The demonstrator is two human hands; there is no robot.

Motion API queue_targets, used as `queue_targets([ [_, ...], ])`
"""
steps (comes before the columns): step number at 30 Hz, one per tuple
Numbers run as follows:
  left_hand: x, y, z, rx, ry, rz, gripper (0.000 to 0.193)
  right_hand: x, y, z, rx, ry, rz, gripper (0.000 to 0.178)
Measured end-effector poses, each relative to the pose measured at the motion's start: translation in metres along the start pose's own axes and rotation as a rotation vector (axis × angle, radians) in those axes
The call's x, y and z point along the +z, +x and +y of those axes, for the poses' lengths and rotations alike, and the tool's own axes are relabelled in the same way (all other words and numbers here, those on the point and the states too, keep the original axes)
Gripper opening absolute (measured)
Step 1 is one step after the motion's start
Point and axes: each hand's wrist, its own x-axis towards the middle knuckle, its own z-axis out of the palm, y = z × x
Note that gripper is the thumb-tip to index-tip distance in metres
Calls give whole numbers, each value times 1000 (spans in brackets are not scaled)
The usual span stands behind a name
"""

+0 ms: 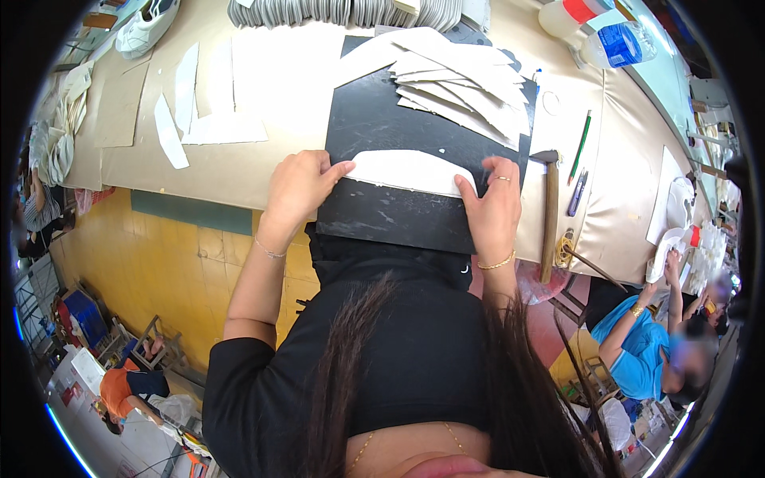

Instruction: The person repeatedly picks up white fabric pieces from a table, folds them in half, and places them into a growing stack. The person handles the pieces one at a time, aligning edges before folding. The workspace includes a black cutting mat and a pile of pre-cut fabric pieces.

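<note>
A white curved shoe-upper-like piece (410,169) lies near the front of a black board (390,217), its straighter lower edge toward me. My left hand (305,185) pinches its left end, thumb on top. At the opposite end my right hand (494,205) grips with the thumb on the piece and fingers curled behind. What the fingertips do under the piece is hidden. Beyond it, a fanned stack of similar white pieces (462,84) rests on the board's far part.
Right of the board lie a wooden-handled hammer (550,211), a green pencil (580,147) and a purple cutter (578,193). Loose white cut-outs (186,88) are at left. Grey stacked pieces (319,12) and bottles (617,45) stand at the back. A person in blue (637,350) works at right.
</note>
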Motion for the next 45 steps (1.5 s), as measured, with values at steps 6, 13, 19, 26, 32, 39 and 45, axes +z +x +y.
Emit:
queue_targets([
  [6, 8, -2, -1, 98, -23, 160, 40, 42, -9, -68, -584, 90, -132, 67],
  [13, 18, -3, -7, 186, 99, 314, 38, 53, -23, -37, -501, -130, -198, 82],
  [19, 11, 0, -8, 165, 65, 193, 38, 7, -44, 36, -196, -308, -215, 85],
  [26, 20, -15, -4, 227, -119, 263, 39, -21, -32, 36, -112, 25, 53, 58],
  [32, 33, -24, 16, 354, -121, 248, 53, 0, -22, -1, -149, 133, 113, 21],
  [39, 38, -20, 24, 373, -42, 250, 48, -13, -30, -9, -319, 1169, 34, 15],
  [45, 39, -15, 27, 365, -284, 163, 47, -52, -25, 10, -121, 1199, 165, 16],
])
